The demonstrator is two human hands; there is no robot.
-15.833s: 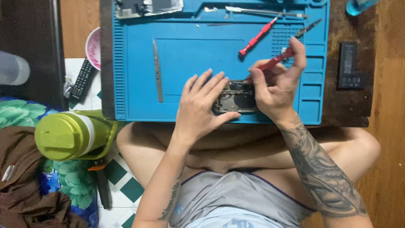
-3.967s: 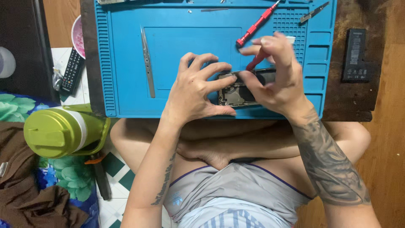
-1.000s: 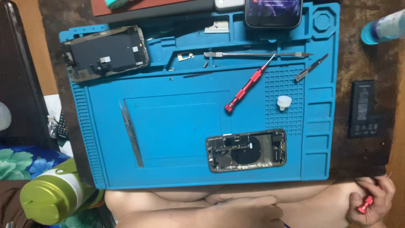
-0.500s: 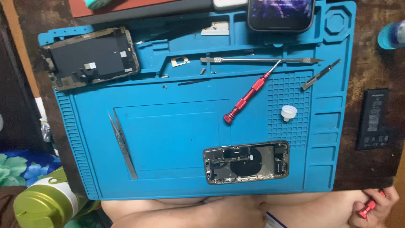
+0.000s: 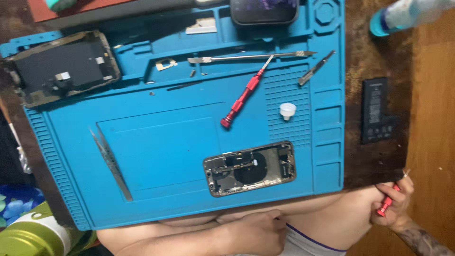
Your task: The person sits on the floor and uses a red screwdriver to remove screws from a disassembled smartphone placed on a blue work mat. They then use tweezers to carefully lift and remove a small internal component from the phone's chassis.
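Observation:
An opened phone body [image 5: 250, 168] with bare circuitry lies on the blue repair mat [image 5: 161, 156], near its front edge. My right hand [image 5: 394, 199] is off the table at the lower right, closed around a small red screwdriver [image 5: 386, 204]. My left hand [image 5: 256, 232] rests in my lap below the mat with curled fingers, and I see nothing in it. A second red screwdriver [image 5: 245, 92] lies on the mat above the phone body. The detached phone screen [image 5: 61, 68] sits at the mat's far left corner.
Metal tweezers [image 5: 111, 163] lie on the left of the mat. A long metal pry tool [image 5: 251, 58], a small white cap [image 5: 287, 110] and another tweezer [image 5: 315, 68] lie farther back. A black battery [image 5: 377, 110] rests on the dark table at right. A green bottle [image 5: 33, 234] stands at bottom left.
Both hands have left the phone body since four seconds ago. Over the last second the view has shifted, the right hand stays low right with the red screwdriver, and the left hand has come into view.

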